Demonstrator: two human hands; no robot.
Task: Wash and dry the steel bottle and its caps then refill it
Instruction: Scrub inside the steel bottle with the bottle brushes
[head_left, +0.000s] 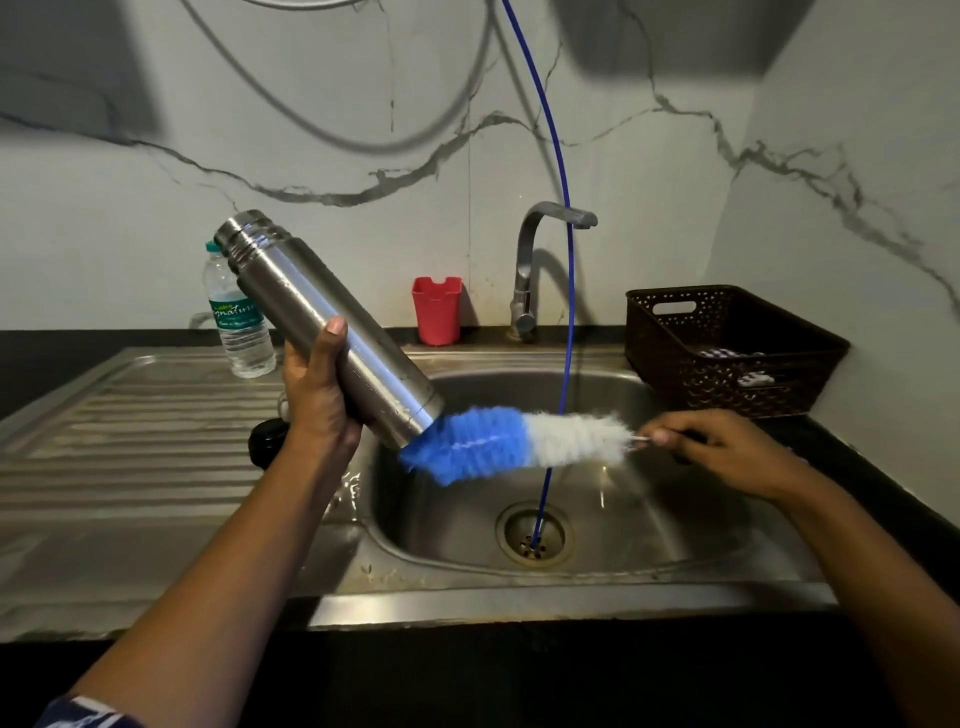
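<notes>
- Scrubbing step right now, by the look of it: the left hand (317, 400) has its fingers wrapped round the middle of the steel bottle (317, 312), which is held tilted in the air over the sink's left rim, open mouth up and away, base down toward the bowl.
- The right hand (727, 447) has its fingers pinched on the thin wire handle of the bottle brush (498, 441), and the blue end of the bristles touches the bottle's base.
- My take on doing it well: keep the base over the sink (675, 525) so drips land in the bowl, turn the bottle with the left hand instead of chasing it with the brush, and grip further up the wire because that handle looks bendy.
- The inside will need the brush through the mouth too, so I'd flip it round afterwards.
- Count: one steel bottle, one brush, and only one black cap (265, 439) that I can spot, on the draining board half hidden behind the left wrist.
- Along the tabletop's back edge: one plastic water bottle (241, 322), one red cup (436, 312), one tap (530, 270), plus one brown basket (727, 322) in the back right corner.
</notes>
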